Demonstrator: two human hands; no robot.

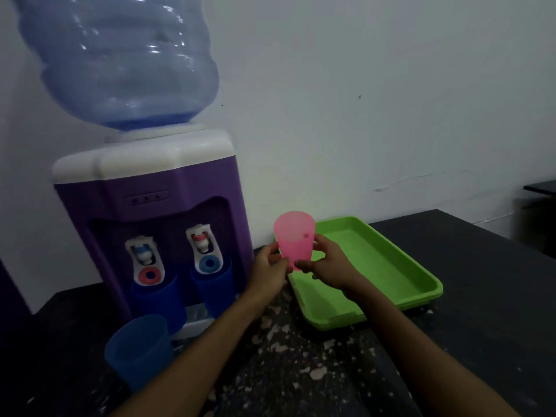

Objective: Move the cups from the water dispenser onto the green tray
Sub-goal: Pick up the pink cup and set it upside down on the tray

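Observation:
A translucent pink cup (294,236) is held upright in the air between both hands, just over the near left corner of the green tray (400,266). My left hand (269,267) grips its lower left side and my right hand (329,264) grips its lower right side. The tray has nothing in it. Two dark blue cups (158,299) (215,284) stand under the taps of the purple and white water dispenser (144,188). A third blue cup (138,350) stands on the counter in front of the dispenser's left side.
A large blue water bottle (120,58) sits on top of the dispenser. The dark speckled counter (301,371) runs to a white wall behind. A dark piece of furniture (538,188) stands at the far right.

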